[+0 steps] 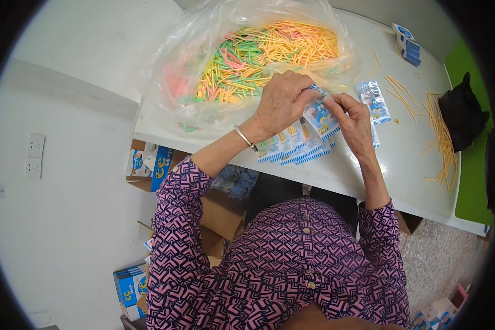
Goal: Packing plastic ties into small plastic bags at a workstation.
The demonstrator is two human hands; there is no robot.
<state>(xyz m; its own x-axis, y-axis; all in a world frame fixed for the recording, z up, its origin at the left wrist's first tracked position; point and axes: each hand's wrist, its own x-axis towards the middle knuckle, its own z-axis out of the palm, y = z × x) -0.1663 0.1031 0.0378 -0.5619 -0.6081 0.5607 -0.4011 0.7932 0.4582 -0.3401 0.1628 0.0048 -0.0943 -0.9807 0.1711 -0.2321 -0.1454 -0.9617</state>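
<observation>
Over the white table, both hands pinch the upper end of a small blue-and-white printed packet (320, 120). My left hand (283, 102) has its thumb and fingers closed at the packet's top left. At the top right corner, my right hand (354, 118) grips with thumb and forefinger. Just below lies a fanned row of similar packets (283, 146) with clear parts that show coloured sticks. More packets (374, 102) lie to the right of my right hand. Behind my left hand, a large clear plastic bag (173, 66) holds a heap of thin yellow, green and pink sticks (247, 55).
Loose yellow sticks (443, 146) lie along the table's (393, 165) right side beside a black cloth-like bundle (463, 115). A blue-and-white pack (407, 45) sits at the far right. Cardboard boxes (221, 214) and a blue printed box (160, 168) are below the front edge.
</observation>
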